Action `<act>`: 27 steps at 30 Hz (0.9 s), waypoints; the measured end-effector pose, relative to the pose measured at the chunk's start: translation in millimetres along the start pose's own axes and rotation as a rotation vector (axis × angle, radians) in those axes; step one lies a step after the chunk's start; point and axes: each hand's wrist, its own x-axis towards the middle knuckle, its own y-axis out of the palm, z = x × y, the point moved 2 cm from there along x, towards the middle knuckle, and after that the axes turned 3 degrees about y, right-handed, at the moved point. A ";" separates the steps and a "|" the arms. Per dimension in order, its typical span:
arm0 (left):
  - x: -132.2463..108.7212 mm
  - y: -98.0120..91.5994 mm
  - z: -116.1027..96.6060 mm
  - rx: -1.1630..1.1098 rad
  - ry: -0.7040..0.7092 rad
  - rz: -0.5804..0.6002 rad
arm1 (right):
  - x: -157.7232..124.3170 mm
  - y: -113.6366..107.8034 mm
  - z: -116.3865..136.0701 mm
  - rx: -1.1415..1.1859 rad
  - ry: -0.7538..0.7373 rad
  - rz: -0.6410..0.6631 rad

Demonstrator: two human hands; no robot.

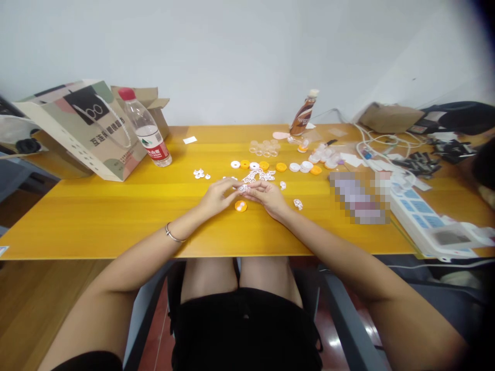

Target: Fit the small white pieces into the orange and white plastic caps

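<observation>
My left hand (217, 197) and my right hand (267, 197) meet over the middle of the table, fingertips pinched on a small white perforated piece (243, 189). Just below it, an orange cap (241, 206) lies on the table with pale round bits inside. Beyond my fingers is a pile of similar white perforated pieces (263, 175). Two more lie apart to the right, one of them a curved perforated piece (297, 204). A row of white and orange round caps (281, 167) runs behind the pile. Small white round parts (198, 174) sit to the left.
Clear plastic rings (264, 148) stand at the back. A water bottle (149, 131) and a paper bag (85, 131) are on the left. A brown drink bottle (303, 114) stands against the wall. Cables, a white power strip (421, 216) and a blurred-out object (359, 198) occupy the right.
</observation>
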 end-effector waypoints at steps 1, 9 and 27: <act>0.4 -0.2 -0.3 0.011 0.005 0.019 | 0.3 -0.2 -0.2 -0.006 -0.002 0.002; -0.1 0.4 -1.1 0.088 -0.013 0.078 | 1.4 -0.1 2.0 -0.076 -0.058 0.003; -4.6 15.4 6.1 -0.236 -0.355 0.011 | -3.8 6.6 5.3 -0.231 -0.127 -0.009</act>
